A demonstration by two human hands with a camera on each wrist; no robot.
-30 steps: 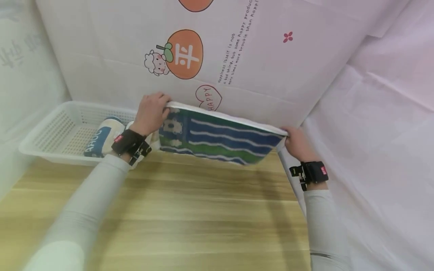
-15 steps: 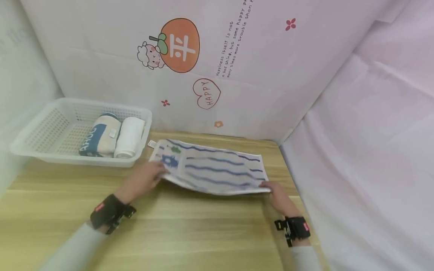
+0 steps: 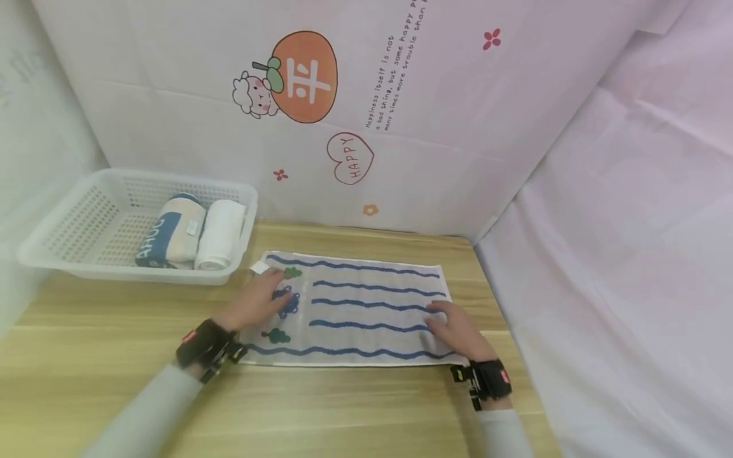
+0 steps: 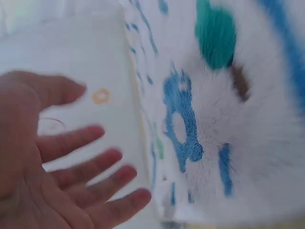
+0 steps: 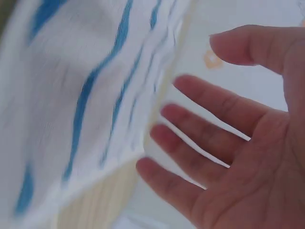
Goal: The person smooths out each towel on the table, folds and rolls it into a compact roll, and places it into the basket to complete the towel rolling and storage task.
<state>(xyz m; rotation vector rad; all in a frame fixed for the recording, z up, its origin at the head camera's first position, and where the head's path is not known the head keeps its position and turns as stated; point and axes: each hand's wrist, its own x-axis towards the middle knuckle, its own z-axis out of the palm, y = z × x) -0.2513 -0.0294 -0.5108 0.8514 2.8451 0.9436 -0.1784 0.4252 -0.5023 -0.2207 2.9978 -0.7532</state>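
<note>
A white towel (image 3: 372, 318) with wavy blue stripes lies spread flat on the wooden table, a blue bear and green leaf prints at its left end. My left hand (image 3: 254, 302) is over that printed end, fingers spread and holding nothing. At the towel's right end is my right hand (image 3: 458, 331), its fingers likewise apart and relaxed. In the left wrist view the left hand (image 4: 81, 162) shows an open palm beside the towel's print (image 4: 183, 124). The right wrist view has the right hand (image 5: 228, 129) with extended fingers near the striped towel (image 5: 81, 105).
Back left on the table (image 3: 321, 413) stands a white plastic basket (image 3: 80, 270). Inside it are a rolled beige and blue towel (image 3: 177, 229) and a rolled white towel (image 3: 220, 232). Printed white sheeting (image 3: 429, 172) rises behind the table and along its right side.
Both hands have brought the towel down from upright, its blue-green side showing, to flat on the table with the white side up. They have let go of its edge.
</note>
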